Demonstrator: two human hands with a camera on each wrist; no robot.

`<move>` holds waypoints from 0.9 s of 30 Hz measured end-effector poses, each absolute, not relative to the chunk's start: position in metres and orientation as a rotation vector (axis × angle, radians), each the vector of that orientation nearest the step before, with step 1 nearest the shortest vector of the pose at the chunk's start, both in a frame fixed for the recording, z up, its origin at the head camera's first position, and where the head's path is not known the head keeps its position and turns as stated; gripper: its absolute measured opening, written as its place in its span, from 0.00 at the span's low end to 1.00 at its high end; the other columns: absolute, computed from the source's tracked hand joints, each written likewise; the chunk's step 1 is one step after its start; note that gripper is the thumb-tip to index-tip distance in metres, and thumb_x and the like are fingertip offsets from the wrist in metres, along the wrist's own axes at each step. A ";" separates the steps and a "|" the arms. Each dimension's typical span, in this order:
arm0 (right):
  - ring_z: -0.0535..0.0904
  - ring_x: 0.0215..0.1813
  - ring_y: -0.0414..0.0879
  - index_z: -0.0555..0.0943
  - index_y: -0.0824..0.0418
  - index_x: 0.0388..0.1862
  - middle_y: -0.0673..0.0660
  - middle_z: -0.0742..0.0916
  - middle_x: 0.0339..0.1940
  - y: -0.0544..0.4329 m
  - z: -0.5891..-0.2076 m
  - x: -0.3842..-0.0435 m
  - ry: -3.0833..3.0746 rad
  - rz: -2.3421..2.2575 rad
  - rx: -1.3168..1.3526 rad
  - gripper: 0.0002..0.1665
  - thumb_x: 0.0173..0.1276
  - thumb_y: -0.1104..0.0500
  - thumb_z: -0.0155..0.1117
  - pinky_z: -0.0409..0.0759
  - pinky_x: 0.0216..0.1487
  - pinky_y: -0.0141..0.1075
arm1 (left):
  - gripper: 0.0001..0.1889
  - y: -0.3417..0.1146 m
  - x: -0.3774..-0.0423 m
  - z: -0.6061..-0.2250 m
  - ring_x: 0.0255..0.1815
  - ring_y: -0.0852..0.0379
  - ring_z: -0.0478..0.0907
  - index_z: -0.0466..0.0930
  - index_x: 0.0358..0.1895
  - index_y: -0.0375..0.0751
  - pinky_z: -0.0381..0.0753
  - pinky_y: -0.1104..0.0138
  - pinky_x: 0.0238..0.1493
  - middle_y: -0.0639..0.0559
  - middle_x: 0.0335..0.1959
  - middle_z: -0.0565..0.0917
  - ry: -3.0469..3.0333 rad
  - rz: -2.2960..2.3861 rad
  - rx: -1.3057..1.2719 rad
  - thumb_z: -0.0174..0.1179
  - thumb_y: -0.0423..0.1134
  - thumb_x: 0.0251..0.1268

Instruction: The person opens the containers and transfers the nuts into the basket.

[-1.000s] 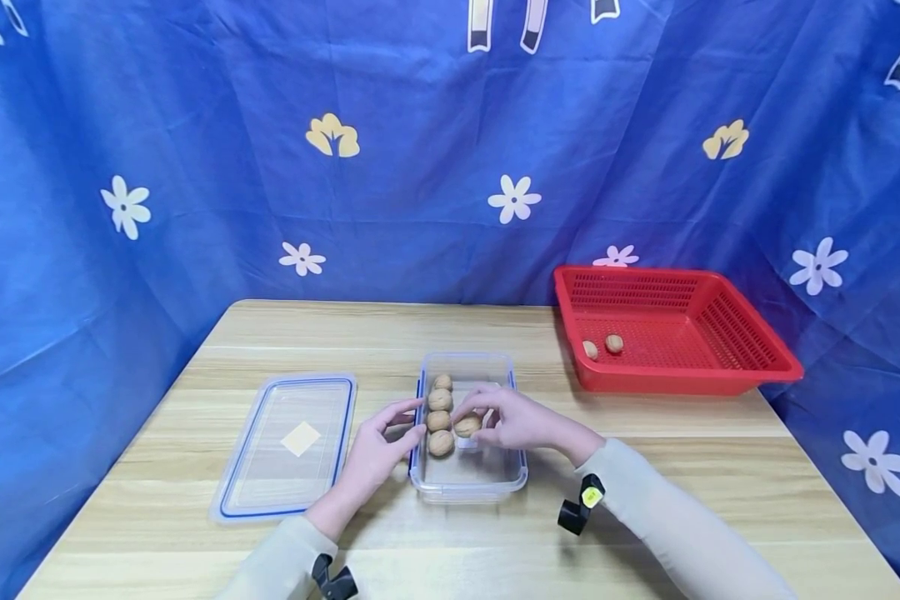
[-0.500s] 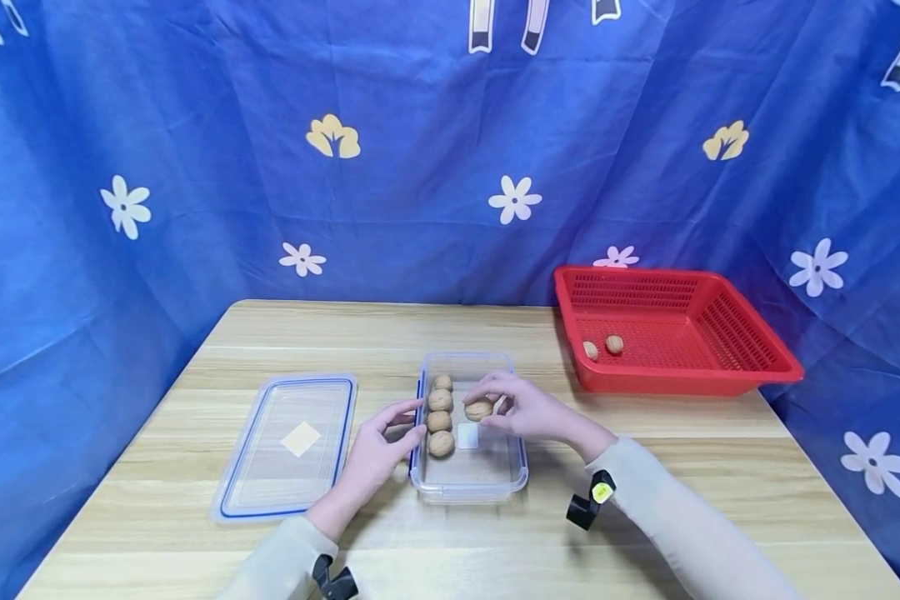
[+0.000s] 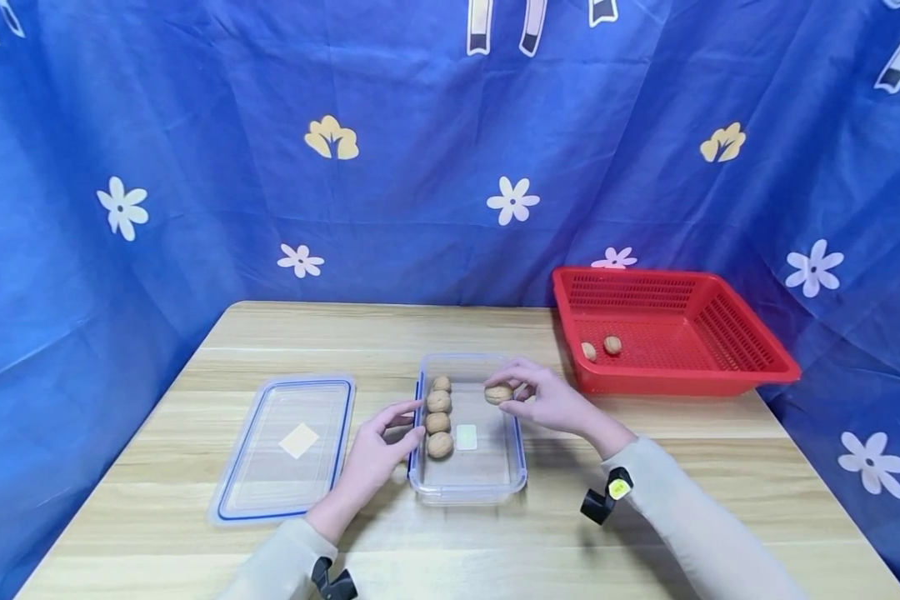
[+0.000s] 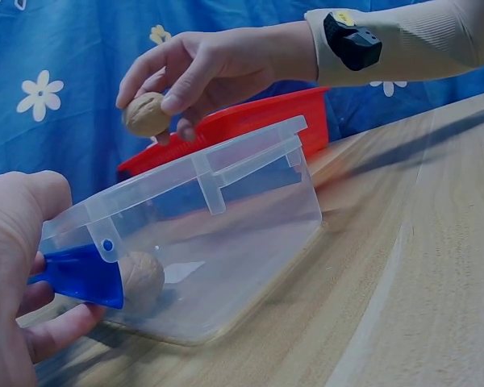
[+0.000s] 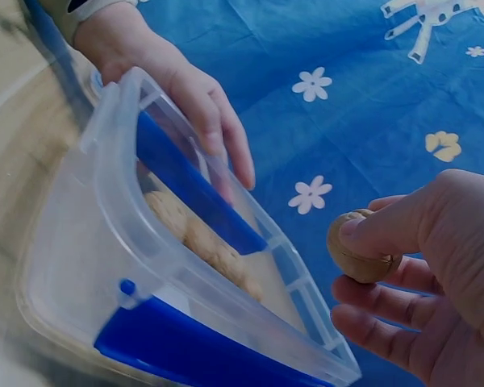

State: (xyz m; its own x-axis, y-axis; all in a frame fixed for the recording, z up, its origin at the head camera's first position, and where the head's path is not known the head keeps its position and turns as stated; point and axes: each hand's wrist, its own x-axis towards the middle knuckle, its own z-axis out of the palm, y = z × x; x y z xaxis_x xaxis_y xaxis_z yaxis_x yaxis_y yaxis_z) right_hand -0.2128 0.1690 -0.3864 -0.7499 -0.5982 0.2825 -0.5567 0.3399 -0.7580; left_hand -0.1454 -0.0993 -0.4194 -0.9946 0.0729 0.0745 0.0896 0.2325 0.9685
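The right hand (image 3: 543,400) pinches a walnut (image 3: 497,394) between thumb and fingers, above the clear box (image 3: 468,493) toward two o'clock. The left hand (image 3: 377,450), thumb and forefinger spread apart, touches the box's nine o'clock side. Inside, four walnuts (image 3: 438,423) line that wall. The lid (image 3: 270,471) lies at nine o'clock from the box; the red basket (image 3: 682,382), holding two walnuts (image 3: 612,345), at two.

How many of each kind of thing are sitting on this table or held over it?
Clear plastic box: 1
Blue-edged lid: 1
Red basket: 1
Visible walnuts: 7 (4 in the box, 2 in the basket, 1 in the right hand)
Total: 10
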 end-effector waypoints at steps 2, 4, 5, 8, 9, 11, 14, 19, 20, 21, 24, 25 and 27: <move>0.76 0.44 0.55 0.79 0.67 0.49 0.62 0.79 0.47 0.172 -0.384 -0.213 2.556 -1.420 -1.076 0.20 0.56 0.73 0.66 0.80 0.42 0.51 | 0.23 -0.100 -0.145 -0.419 0.54 0.41 0.73 0.74 0.58 0.37 0.81 0.65 0.44 0.36 0.53 0.77 -2.457 -1.925 -0.163 0.62 0.32 0.58; 0.76 0.44 0.55 0.79 0.67 0.49 0.62 0.80 0.47 0.176 -0.383 -0.213 2.584 -1.428 -1.062 0.20 0.55 0.73 0.66 0.80 0.42 0.52 | 0.22 -0.100 -0.145 -0.419 0.54 0.41 0.73 0.74 0.58 0.37 0.81 0.65 0.44 0.36 0.53 0.77 -2.458 -1.920 -0.167 0.62 0.32 0.58; 0.76 0.44 0.53 0.80 0.66 0.49 0.60 0.80 0.46 0.178 -0.383 -0.214 2.599 -1.431 -1.058 0.20 0.55 0.73 0.67 0.80 0.42 0.50 | 0.22 -0.100 -0.145 -0.419 0.54 0.41 0.73 0.74 0.58 0.37 0.81 0.65 0.44 0.36 0.53 0.77 -2.454 -1.925 -0.169 0.62 0.32 0.58; 0.76 0.43 0.47 0.81 0.60 0.48 0.54 0.80 0.46 0.186 -0.384 -0.217 2.637 -1.438 -1.057 0.21 0.55 0.71 0.68 0.81 0.41 0.44 | 0.22 -0.100 -0.145 -0.419 0.54 0.41 0.73 0.74 0.58 0.37 0.81 0.64 0.43 0.35 0.52 0.77 -2.444 -1.941 -0.168 0.62 0.31 0.58; 0.76 0.43 0.46 0.81 0.59 0.48 0.52 0.80 0.45 0.189 -0.385 -0.218 2.644 -1.447 -1.062 0.21 0.55 0.71 0.69 0.81 0.41 0.42 | 0.22 -0.100 -0.145 -0.419 0.54 0.41 0.73 0.74 0.58 0.37 0.81 0.64 0.43 0.35 0.52 0.77 -2.442 -1.943 -0.166 0.62 0.32 0.58; 0.76 0.42 0.45 0.81 0.57 0.48 0.51 0.80 0.46 0.194 -0.387 -0.220 2.650 -1.465 -1.077 0.21 0.54 0.70 0.69 0.81 0.41 0.39 | 0.22 -0.100 -0.144 -0.419 0.54 0.41 0.73 0.74 0.58 0.38 0.81 0.63 0.44 0.36 0.52 0.77 -2.442 -1.945 -0.162 0.62 0.31 0.58; 0.75 0.42 0.46 0.81 0.57 0.48 0.51 0.80 0.46 0.202 -0.391 -0.221 2.654 -1.491 -1.090 0.22 0.54 0.70 0.69 0.81 0.40 0.37 | 0.22 -0.099 -0.143 -0.420 0.54 0.41 0.73 0.74 0.58 0.38 0.80 0.62 0.46 0.36 0.52 0.78 -2.450 -1.953 -0.152 0.63 0.32 0.58; 0.75 0.43 0.47 0.81 0.57 0.49 0.50 0.79 0.44 0.211 -0.390 -0.223 2.688 -1.520 -1.044 0.22 0.54 0.69 0.70 0.80 0.39 0.36 | 0.22 -0.098 -0.142 -0.421 0.54 0.40 0.73 0.74 0.58 0.38 0.81 0.62 0.45 0.36 0.52 0.77 -2.449 -1.967 -0.148 0.62 0.31 0.58; 0.75 0.43 0.48 0.81 0.57 0.49 0.51 0.79 0.44 0.212 -0.389 -0.224 2.696 -1.521 -1.037 0.22 0.55 0.68 0.70 0.80 0.39 0.36 | 0.22 -0.098 -0.142 -0.420 0.54 0.40 0.73 0.74 0.58 0.38 0.81 0.62 0.45 0.36 0.52 0.77 -2.450 -1.960 -0.147 0.62 0.32 0.58; 0.75 0.43 0.48 0.81 0.58 0.49 0.51 0.79 0.44 0.212 -0.389 -0.225 2.703 -1.523 -1.033 0.22 0.55 0.68 0.69 0.80 0.39 0.36 | 0.22 -0.099 -0.143 -0.420 0.54 0.40 0.73 0.74 0.58 0.38 0.81 0.63 0.45 0.36 0.52 0.77 -2.449 -1.953 -0.148 0.62 0.32 0.58; 0.74 0.43 0.48 0.80 0.60 0.50 0.54 0.79 0.45 0.216 -0.385 -0.226 2.720 -1.541 -0.990 0.21 0.55 0.68 0.69 0.79 0.39 0.35 | 0.22 -0.099 -0.143 -0.419 0.54 0.41 0.73 0.74 0.58 0.39 0.81 0.63 0.45 0.36 0.52 0.78 -2.451 -1.935 -0.149 0.63 0.32 0.58; 0.73 0.43 0.48 0.80 0.61 0.50 0.55 0.79 0.45 0.218 -0.384 -0.226 2.727 -1.549 -0.967 0.21 0.55 0.69 0.69 0.78 0.39 0.34 | 0.22 -0.100 -0.144 -0.419 0.54 0.41 0.73 0.74 0.58 0.38 0.81 0.64 0.44 0.36 0.52 0.78 -2.451 -1.932 -0.152 0.62 0.32 0.58; 0.72 0.43 0.49 0.80 0.62 0.50 0.57 0.79 0.45 0.222 -0.379 -0.226 2.744 -1.566 -0.913 0.21 0.55 0.70 0.68 0.77 0.39 0.33 | 0.22 -0.100 -0.144 -0.418 0.54 0.41 0.74 0.74 0.58 0.38 0.81 0.65 0.43 0.35 0.52 0.78 -2.449 -1.930 -0.156 0.62 0.32 0.58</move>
